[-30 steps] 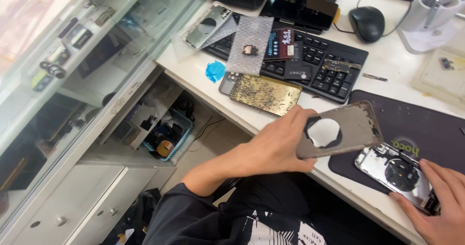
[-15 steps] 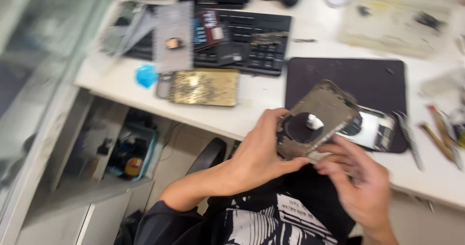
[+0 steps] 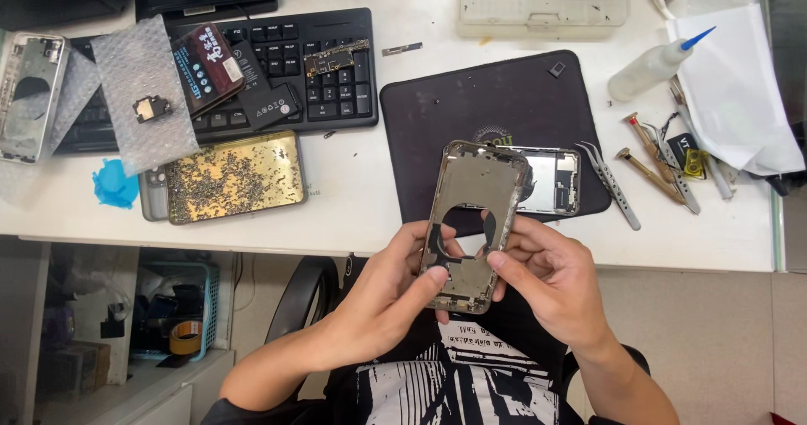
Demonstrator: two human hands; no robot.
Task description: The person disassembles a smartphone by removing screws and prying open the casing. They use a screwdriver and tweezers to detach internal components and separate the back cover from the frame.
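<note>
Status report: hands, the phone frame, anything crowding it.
Left hand and right hand both grip phone frame, above desk edge. Second phone housing on black mat behind, apart.

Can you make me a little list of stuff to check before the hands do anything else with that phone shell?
1. Left hand grips grey metal phone frame with round hole: ok.
2. Right hand supports its other edge: ok.
3. Frame lifted off the black rubber work mat: ok.
4. Silver tweezers within reach on the white desk: ok.
5. Gold tray of tiny screws lying flat: ok.
6. Loose screws inside the frame: cannot tell.
</note>
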